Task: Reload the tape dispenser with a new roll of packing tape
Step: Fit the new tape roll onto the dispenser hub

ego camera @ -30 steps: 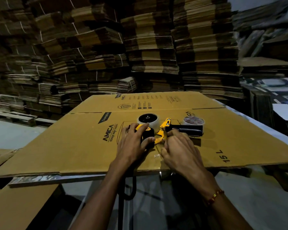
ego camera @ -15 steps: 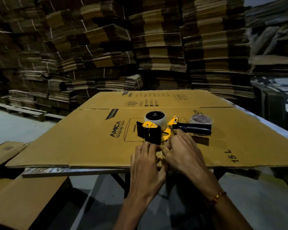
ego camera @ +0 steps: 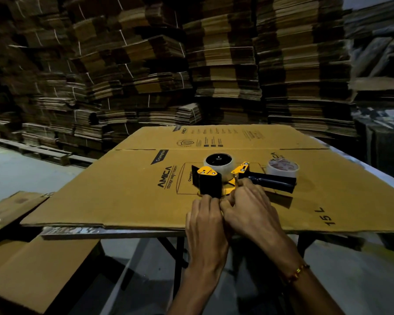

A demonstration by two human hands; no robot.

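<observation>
The yellow and black tape dispenser (ego camera: 210,181) lies on its side on a flattened cardboard box (ego camera: 127,189). Its black handle (ego camera: 272,181) points right. A clear tape roll (ego camera: 218,164) sits on the dispenser's hub. A second tape roll (ego camera: 282,168) lies flat just behind the handle. My left hand (ego camera: 205,221) and my right hand (ego camera: 250,210) meet at the near side of the dispenser, below its black front plate. Their fingers are pinched together, seemingly on the clear tape end. The tape itself is hidden by the fingers.
The cardboard box covers a metal-framed table whose near edge (ego camera: 114,230) is just below my wrists. Tall stacks of flattened cartons (ego camera: 225,64) fill the background. More cardboard sheets (ego camera: 32,264) lie low at the left.
My left hand left the dispenser's front guard and came back to join my right hand at the near side. The dispenser's black front plate is uncovered.
</observation>
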